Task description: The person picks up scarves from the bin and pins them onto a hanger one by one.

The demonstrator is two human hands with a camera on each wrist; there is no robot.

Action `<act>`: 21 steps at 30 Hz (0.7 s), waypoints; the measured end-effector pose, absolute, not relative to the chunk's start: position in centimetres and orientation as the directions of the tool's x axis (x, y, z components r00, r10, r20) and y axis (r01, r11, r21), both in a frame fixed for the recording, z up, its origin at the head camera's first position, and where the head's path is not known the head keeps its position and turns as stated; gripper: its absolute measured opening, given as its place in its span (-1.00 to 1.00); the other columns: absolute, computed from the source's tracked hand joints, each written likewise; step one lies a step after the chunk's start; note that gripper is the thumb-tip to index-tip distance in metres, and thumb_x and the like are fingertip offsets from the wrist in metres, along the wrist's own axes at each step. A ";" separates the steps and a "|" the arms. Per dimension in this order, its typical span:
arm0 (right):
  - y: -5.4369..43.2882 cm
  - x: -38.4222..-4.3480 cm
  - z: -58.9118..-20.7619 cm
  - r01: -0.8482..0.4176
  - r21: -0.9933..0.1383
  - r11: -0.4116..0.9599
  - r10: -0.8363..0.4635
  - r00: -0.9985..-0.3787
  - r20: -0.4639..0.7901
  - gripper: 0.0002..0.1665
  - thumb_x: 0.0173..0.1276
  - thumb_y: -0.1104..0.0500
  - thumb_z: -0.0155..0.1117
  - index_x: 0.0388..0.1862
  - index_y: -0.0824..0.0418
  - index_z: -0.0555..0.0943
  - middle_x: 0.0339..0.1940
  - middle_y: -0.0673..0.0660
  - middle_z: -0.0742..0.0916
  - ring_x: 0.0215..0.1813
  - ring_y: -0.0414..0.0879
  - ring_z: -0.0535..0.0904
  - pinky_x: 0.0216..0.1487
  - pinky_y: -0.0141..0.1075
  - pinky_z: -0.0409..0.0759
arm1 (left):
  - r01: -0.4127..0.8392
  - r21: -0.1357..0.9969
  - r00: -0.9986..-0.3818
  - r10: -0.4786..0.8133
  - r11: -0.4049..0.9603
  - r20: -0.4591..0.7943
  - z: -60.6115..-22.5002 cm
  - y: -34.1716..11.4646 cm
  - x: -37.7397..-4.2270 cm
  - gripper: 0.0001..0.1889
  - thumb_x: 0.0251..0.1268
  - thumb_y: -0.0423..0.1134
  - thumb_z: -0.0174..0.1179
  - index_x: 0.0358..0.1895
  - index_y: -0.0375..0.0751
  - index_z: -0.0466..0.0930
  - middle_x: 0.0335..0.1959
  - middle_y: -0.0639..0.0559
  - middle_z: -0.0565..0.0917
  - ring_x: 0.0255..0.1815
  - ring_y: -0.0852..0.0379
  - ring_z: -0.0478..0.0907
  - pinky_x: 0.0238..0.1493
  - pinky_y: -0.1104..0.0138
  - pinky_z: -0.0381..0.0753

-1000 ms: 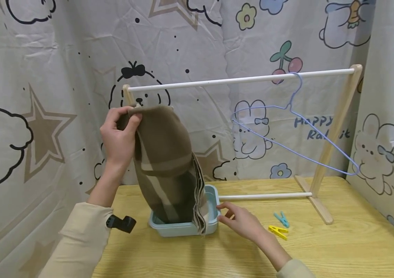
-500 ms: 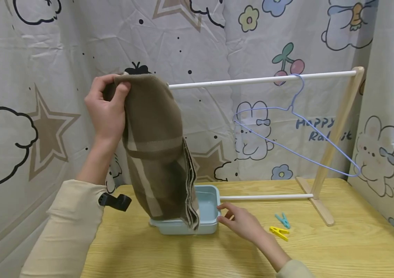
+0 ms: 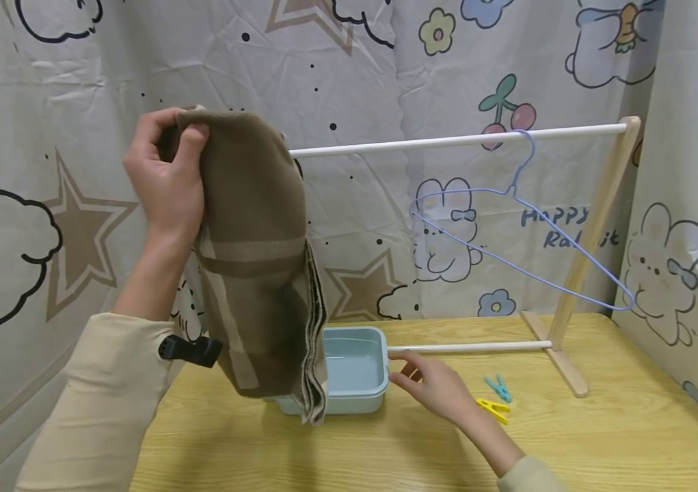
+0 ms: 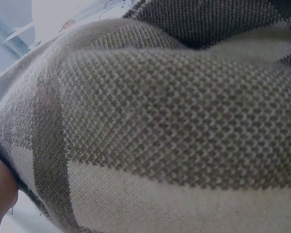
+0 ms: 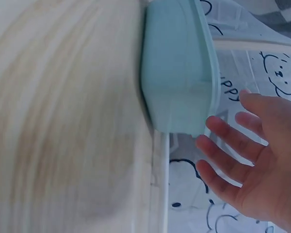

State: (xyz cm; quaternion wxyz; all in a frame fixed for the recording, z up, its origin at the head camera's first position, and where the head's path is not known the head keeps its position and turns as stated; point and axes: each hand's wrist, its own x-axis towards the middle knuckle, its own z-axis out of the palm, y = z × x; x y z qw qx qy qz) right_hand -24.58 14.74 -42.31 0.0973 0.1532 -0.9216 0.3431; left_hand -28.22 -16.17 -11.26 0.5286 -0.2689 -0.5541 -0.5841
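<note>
My left hand [image 3: 170, 171] pinches the top fold of a brown and cream checked scarf [image 3: 250, 198] between thumb and fingers. The scarf hangs folded in several layers, and its lower end overlaps the near left part of a light blue plastic basin [image 3: 355, 403]. Its knitted weave fills most of the left wrist view, where the cloth [image 4: 174, 111] hides nearly all of the hand. My right hand [image 3: 435, 386] has its fingertips right at the basin's right rim. In the right wrist view, the fingers of this hand [image 5: 262, 165] are loosely bent and spread beside the basin [image 5: 179, 68].
Behind stands a wooden rack with a white top bar [image 3: 385, 145], and a lilac wire hanger [image 3: 513, 184] hangs from it towards the right. A blue clothes peg [image 3: 499, 388] and a yellow one [image 3: 493, 410] lie on the wooden table [image 3: 601, 437]. Printed curtains surround the table.
My left hand has lifted the scarf up and to the left, out of the basin, uncovering its inside. My right hand has stayed beside the basin's right rim.
</note>
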 end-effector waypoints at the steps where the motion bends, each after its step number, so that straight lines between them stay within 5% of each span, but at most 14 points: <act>1: 15.1 -24.5 -42.0 -0.348 -0.600 0.721 -0.209 -0.934 0.290 -0.58 0.39 -0.10 0.30 0.18 -0.05 0.62 -0.30 -0.10 0.75 -0.30 -0.26 0.62 -0.36 -0.32 0.56 | 0.911 0.376 -0.308 -0.328 0.169 0.893 -11.3 -16.1 -28.1 -0.86 0.12 -0.35 0.30 -0.34 0.04 0.68 -0.28 0.20 0.70 -0.21 0.20 0.57 -0.11 0.43 0.49; 7: 16.8 -24.5 -40.9 -0.365 -0.577 0.730 -0.192 -0.921 0.339 -0.58 0.40 -0.13 0.28 0.17 -0.04 0.62 -0.29 -0.13 0.76 -0.22 -0.24 0.66 -0.24 -0.24 0.60 | 0.885 0.446 -0.377 -0.358 0.135 0.854 -11.3 -15.1 -26.6 -0.84 0.13 -0.40 0.27 -0.36 0.02 0.66 -0.27 0.19 0.70 -0.21 0.23 0.56 -0.10 0.45 0.48; 21: 20.3 -23.8 -38.8 -0.441 -0.543 0.714 -0.145 -0.853 0.502 -0.54 0.41 0.04 0.32 0.24 0.12 0.57 -0.23 -0.07 0.76 -0.13 -0.13 0.69 -0.21 -0.33 0.64 | 0.886 0.424 -0.354 -0.314 0.190 0.881 -12.3 -15.8 -27.2 -0.89 0.17 -0.33 0.29 -0.28 -0.02 0.68 -0.26 0.26 0.67 -0.21 0.25 0.56 -0.13 0.45 0.49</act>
